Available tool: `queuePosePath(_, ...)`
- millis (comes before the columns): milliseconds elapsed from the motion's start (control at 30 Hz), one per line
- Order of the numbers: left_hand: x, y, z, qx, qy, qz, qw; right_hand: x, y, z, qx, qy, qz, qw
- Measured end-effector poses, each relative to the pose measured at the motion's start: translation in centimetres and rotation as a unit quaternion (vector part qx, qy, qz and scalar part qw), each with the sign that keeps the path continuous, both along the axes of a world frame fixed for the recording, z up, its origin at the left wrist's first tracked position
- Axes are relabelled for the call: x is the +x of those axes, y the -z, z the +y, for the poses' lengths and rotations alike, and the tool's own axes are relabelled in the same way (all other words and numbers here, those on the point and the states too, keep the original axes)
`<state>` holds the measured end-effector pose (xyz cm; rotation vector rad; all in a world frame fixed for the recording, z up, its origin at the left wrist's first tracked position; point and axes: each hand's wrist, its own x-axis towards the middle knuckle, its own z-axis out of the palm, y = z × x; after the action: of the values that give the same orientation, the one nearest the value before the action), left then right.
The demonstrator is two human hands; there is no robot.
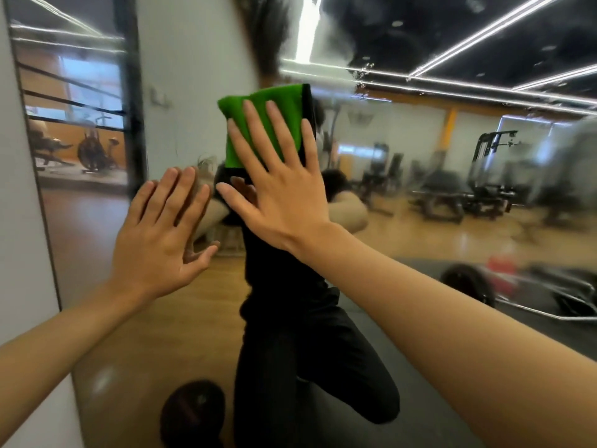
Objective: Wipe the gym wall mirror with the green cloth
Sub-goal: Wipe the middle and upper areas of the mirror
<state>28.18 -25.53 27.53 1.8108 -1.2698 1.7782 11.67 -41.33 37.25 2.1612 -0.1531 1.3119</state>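
The gym wall mirror (420, 195) fills most of the view and shows the room behind me. A folded green cloth (258, 108) lies flat against the glass at centre. My right hand (277, 189) presses it to the mirror with straight, spread fingers, the cloth showing above the fingertips. My left hand (161, 234) rests flat on the glass just left of it, fingers straight and holding nothing. The lower part of the cloth is hidden under my right palm.
The mirror's left edge (35, 189) meets a pale wall (19, 253). Reflected in the glass are my dark-clothed body (290, 334), a barbell (517, 292) on the floor, weight machines (484, 189) and ceiling light strips. Water streaks mark the upper glass (365, 76).
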Motion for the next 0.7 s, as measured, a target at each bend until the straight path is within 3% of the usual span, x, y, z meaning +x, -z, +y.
queuePosePath(167, -0.2, 0.1, -0.3, -0.009, -0.002, 0.0, 1.0, -4.2, 0.4, -5.4, -0.081, 0.001, 0.043, 0.996)
queuePosePath(333, -0.2, 0.1, -0.3, -0.012, -0.004, 0.004, 1.0, -7.9, 3.0, -9.4, -0.077, 0.051, 0.04, 0.995)
queuePosePath(500, 0.0, 0.3, 0.0, -0.006, -0.006, 0.008, 1.0, -3.4, 2.5, -4.6, -0.035, 0.022, 0.004, 0.999)
queuePosePath(700, -0.3, 0.1, 0.2, -0.001, 0.003, 0.008, 1.0, 0.0, 1.1, -0.8, -0.077, -0.017, 0.049, 0.996)
